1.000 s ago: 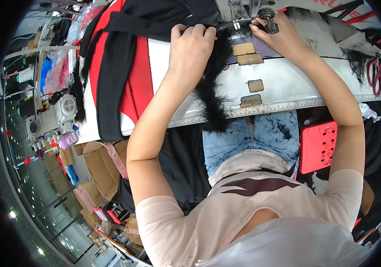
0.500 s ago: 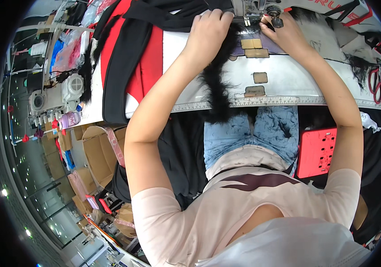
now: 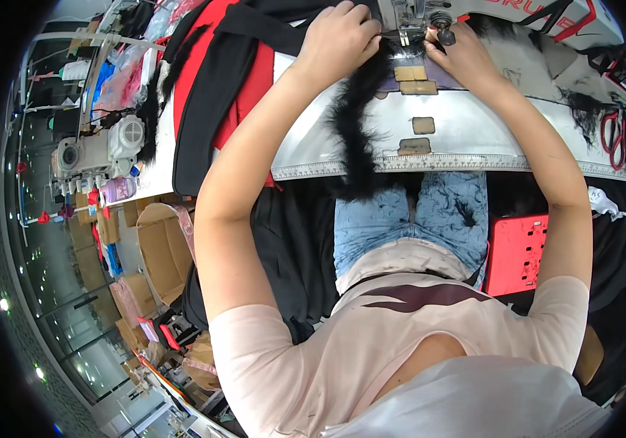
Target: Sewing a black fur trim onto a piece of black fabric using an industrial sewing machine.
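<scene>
My left hand [image 3: 340, 40] is closed with curled fingers on the black fur trim [image 3: 357, 117], left of the sewing machine's presser foot [image 3: 403, 36]. That trim hangs in a strip over the table's front edge onto my lap. Left of it a red and black garment [image 3: 214, 95] is spread, partly under my left forearm, and a black piece of it runs up to my left hand. My right hand [image 3: 466, 60] is just right of the presser foot, thumb and fingers drawn together. What they hold, if anything, is hidden behind the needle area.
A ruler strip [image 3: 444, 162] follows the white table's front edge. Red-handled scissors [image 3: 612, 139] lie at the right, near loose black fur [image 3: 583, 109]. A red plastic panel [image 3: 515, 253] is beside my lap. Cardboard boxes [image 3: 163, 244] and a thread stand [image 3: 72, 73] are at the left.
My left hand has shifted slightly left and away from me, with the fingers more curled. The red and black garment has moved a little. My right hand stays by the presser foot.
</scene>
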Tool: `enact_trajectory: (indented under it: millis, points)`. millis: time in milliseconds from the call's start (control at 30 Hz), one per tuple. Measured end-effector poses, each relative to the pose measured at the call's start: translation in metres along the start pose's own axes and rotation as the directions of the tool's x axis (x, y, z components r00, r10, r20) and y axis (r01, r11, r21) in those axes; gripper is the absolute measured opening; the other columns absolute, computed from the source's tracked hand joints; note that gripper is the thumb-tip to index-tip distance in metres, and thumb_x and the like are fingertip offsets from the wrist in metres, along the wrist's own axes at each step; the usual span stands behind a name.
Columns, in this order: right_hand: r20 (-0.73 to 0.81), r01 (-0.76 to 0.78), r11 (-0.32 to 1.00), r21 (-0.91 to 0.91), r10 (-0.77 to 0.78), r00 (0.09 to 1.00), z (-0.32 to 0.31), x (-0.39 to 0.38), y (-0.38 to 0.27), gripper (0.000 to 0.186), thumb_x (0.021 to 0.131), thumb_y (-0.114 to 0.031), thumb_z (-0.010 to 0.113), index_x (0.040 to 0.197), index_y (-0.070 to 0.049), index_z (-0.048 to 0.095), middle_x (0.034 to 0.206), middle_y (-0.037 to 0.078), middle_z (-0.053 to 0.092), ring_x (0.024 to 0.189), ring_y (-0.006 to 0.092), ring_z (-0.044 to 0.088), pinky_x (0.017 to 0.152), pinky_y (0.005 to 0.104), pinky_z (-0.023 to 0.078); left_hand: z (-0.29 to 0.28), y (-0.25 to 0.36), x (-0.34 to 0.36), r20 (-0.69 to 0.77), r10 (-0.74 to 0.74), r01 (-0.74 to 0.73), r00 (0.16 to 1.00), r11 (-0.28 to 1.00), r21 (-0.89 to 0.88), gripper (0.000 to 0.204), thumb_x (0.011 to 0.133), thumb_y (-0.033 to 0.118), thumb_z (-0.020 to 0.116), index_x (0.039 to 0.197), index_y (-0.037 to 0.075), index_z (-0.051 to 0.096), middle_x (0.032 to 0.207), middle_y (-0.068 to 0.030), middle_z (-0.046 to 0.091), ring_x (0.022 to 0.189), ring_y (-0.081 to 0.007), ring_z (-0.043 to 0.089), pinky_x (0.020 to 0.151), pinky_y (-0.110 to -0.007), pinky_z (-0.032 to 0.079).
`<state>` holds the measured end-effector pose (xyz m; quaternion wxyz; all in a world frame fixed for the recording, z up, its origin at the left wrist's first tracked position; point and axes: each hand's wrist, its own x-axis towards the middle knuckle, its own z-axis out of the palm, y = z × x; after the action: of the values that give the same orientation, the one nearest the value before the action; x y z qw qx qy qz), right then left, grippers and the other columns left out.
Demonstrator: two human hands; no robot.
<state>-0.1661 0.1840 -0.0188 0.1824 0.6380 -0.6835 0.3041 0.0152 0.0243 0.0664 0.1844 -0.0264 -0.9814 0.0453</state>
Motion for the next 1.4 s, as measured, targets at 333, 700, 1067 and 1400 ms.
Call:
enact_trajectory:
  millis: [333, 700, 1067, 1400]
  points:
    - [0.107, -0.068, 0.997, -0.022, 0.070, 0.992, -0.005, -0.001, -0.002, 0.028, 0.086, -0.023, 0.064, 0.100, 0.000, 0.061, 0.101, 0.018, 0.063, 0.100, 0.0346, 0.057, 0.092, 0.0447, 0.045, 0.009, -0.021, -0.017, 0.261, -0.044, 0.049, 0.964, 0.999, -0.014, 0.022, 0.073, 0.005, 0.063, 0.092, 0.016, 0.067, 0.081, 0.0004, 0.065, 0.084, -0.0201, 0.063, 0.084, -0.047, 0.038]
    - [0.102, -0.059, 0.997, -0.039, 0.063, 0.993, -0.002, -0.001, -0.003, 0.027, 0.086, -0.023, 0.064, 0.099, 0.000, 0.062, 0.099, 0.017, 0.063, 0.099, 0.0341, 0.057, 0.091, 0.0443, 0.045, 0.052, -0.083, -0.006, -0.002, 0.077, -0.075, 0.997, 0.975, 0.212, 0.011, 0.083, 0.017, 0.062, 0.089, 0.011, 0.067, 0.102, -0.0126, 0.059, 0.120, -0.0325, 0.052, 0.110, -0.072, 0.014]
    - [0.155, -0.098, 0.994, 0.044, 0.090, 0.984, -0.003, -0.002, 0.003, 0.014, 0.084, -0.015, 0.067, 0.092, -0.006, 0.061, 0.091, 0.012, 0.065, 0.086, 0.0333, 0.059, 0.080, 0.0424, 0.047, -0.002, -0.070, -0.014, 0.327, 0.015, 0.062, 0.945, 0.973, -0.222, 0.026, 0.078, 0.019, 0.060, 0.098, 0.013, 0.075, 0.131, -0.0099, 0.058, 0.132, -0.0275, 0.045, 0.109, -0.071, 0.011]
    - [0.055, -0.054, 0.999, 0.002, 0.054, 0.997, 0.001, -0.007, 0.003, 0.015, 0.084, -0.016, 0.068, 0.094, -0.006, 0.061, 0.093, 0.013, 0.064, 0.089, 0.0343, 0.059, 0.082, 0.0415, 0.047, 0.015, -0.022, -0.025, 0.023, 0.007, -0.011, 1.000, 0.987, 0.161, 0.019, 0.083, 0.020, 0.062, 0.099, 0.012, 0.066, 0.096, -0.0041, 0.060, 0.108, -0.0208, 0.056, 0.107, -0.059, 0.029]
